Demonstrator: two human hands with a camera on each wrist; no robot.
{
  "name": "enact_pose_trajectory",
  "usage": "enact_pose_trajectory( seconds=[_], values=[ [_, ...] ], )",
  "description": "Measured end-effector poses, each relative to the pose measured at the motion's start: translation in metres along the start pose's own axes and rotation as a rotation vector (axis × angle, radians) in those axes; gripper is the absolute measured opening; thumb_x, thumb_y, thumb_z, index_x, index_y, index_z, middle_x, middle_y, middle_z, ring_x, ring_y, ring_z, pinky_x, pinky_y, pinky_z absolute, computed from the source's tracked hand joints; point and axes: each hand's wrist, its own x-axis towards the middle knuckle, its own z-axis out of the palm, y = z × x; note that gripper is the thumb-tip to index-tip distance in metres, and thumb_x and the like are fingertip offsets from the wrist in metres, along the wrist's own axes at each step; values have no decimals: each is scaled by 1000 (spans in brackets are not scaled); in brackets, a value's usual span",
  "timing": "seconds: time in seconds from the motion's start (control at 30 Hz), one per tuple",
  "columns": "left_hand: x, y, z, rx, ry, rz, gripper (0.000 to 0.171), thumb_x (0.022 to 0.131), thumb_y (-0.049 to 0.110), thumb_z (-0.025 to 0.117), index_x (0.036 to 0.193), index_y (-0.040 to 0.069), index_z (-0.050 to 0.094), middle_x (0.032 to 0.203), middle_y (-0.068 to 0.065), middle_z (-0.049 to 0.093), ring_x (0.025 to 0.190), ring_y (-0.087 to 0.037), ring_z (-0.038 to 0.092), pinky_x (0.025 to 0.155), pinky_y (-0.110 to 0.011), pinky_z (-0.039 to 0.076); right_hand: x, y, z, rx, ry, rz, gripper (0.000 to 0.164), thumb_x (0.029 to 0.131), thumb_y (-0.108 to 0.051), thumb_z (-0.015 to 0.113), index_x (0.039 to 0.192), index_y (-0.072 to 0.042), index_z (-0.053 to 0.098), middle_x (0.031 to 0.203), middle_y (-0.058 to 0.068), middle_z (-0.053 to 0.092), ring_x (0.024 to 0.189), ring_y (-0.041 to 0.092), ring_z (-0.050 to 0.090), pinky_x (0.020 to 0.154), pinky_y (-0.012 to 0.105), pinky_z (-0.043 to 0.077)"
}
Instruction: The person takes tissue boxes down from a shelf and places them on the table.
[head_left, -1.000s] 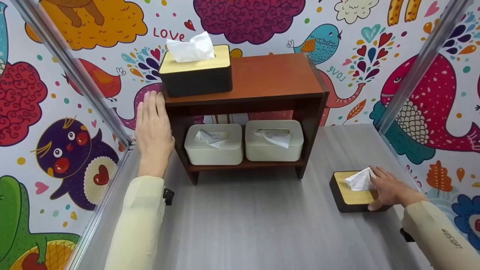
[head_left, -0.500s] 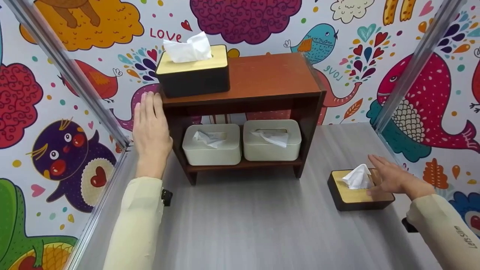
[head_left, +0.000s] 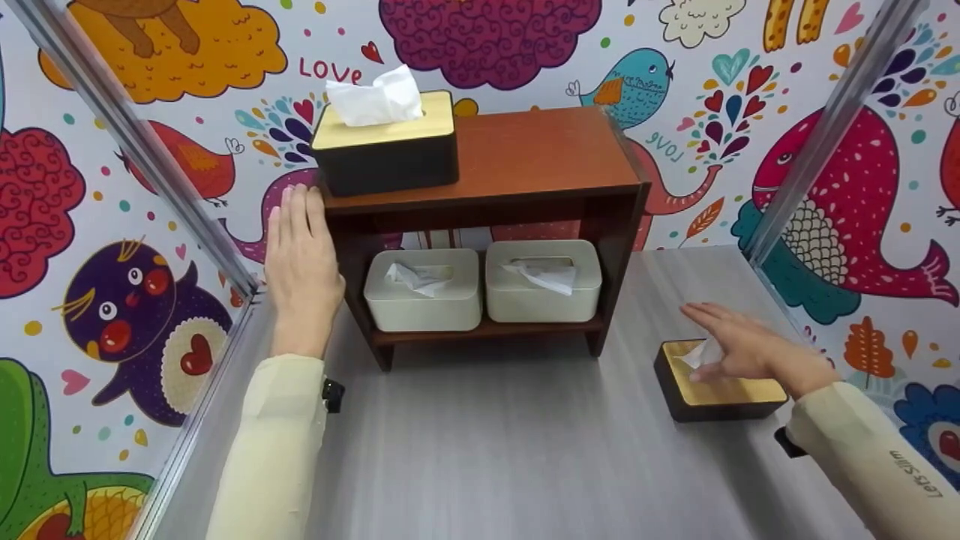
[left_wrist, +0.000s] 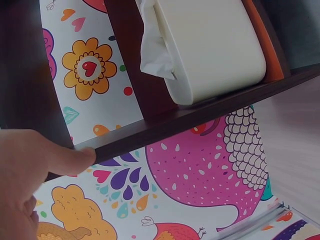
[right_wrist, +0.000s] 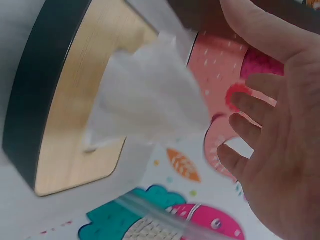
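My left hand lies along the left side of a small brown wooden shelf, its fingers straight. In the left wrist view the thumb touches the shelf's dark edge, and the other fingers are mostly hidden. At the right, a black tissue box with a light wood lid sits on the grey surface. Over it hovers my right hand, fingers extended and holding nothing. A white tissue sticks up from the lid, apart from the palm in the right wrist view.
Another black tissue box with a wood lid stands on the shelf's top left. Two cream tissue boxes, a left one and a right one, sit side by side on the lower board. Printed walls with metal corner posts enclose the surface.
My right hand has let go of the right-hand black tissue box, risen off it, then moved left above its tissue. The left hand has stayed against the shelf's side.
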Motion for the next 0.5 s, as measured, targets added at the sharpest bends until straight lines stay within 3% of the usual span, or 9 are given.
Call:
enact_pose_trajectory(
  seconds=[0.23, 0.5],
  values=[
    [0, 0, 0, 7, -4, -1, 99, 69, -6, 74, 151, 2, 18, 159, -21, 22, 151, -34, 16, 126, -43, 12, 6, -29, 7, -59, 27, -105, 97, 73, -46, 80, 153, -21, 31, 158, 15, 31, 143, 44, 25, 110, 74, 16],
    [0, 0, 0, -9, 5, -2, 96, 71, -7, 72, 150, 2, 19, 159, -21, 22, 151, -34, 16, 126, -43, 10, 12, -63, 15, -183, 46, -227, 98, 71, -50, 80, 152, -21, 34, 156, 9, 37, 143, 36, 33, 113, 67, 27]
  ],
)
